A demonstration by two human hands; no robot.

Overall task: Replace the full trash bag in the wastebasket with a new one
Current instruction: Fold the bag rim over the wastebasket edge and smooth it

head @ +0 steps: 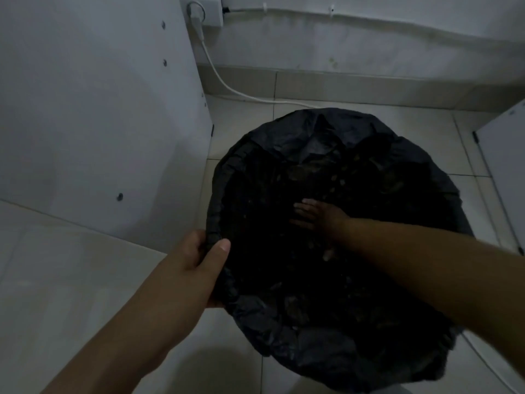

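Observation:
A round wastebasket lined with a black trash bag [298, 137] stands on the tiled floor, its rim fully covered by the bag's folded edge. My left hand [199, 260] pinches the bag-covered rim at the basket's left side, thumb inside. My right hand [315, 216] reaches down inside the basket with fingers spread flat against the dark liner. The inside is very dark; what lies in it is hard to make out.
A white cabinet side panel [99, 109] rises at the left. A white cable [227, 83] runs from a wall socket [204, 11] down across the floor behind the basket. Another white panel [505, 166] stands at the right. Pale floor tiles [71, 280] surround the basket.

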